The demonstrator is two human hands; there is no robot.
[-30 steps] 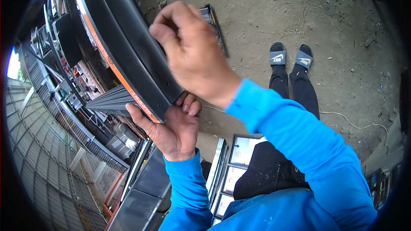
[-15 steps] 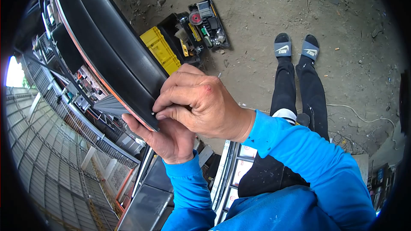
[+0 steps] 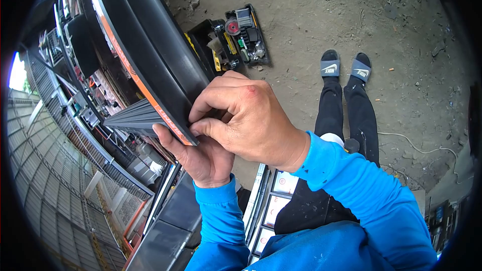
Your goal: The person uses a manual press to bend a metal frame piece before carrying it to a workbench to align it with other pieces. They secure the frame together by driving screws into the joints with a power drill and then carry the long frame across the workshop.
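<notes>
A long, curved black panel point(image 3: 150, 45) with an orange lettered strip point(image 3: 131, 73) along its edge runs down from the upper left. My left hand point(image 3: 208, 163) supports its lower corner from beneath, with one finger showing beside the orange strip. Over that corner is my right hand point(image 3: 246, 115), its thumb and forefinger pinched together against the black surface. Whatever lies between those fingertips is hidden. A ribbed dark piece point(image 3: 138, 115) meets the panel's underside near the corner.
An open toolbox point(image 3: 213, 45) and its tray of tools point(image 3: 247, 35) lie on the dirt floor beyond the panel. My sandalled feet are at the upper right, near a pale cable point(image 3: 416, 143). White boxes point(image 3: 277, 208) stand beside my legs; metal framing is at the left.
The panel appears turned, showing more of its orange strip and ribbed piece. It now covers most of the toolbox's yellow part. Both hands stay at the corner, the right one still pinched.
</notes>
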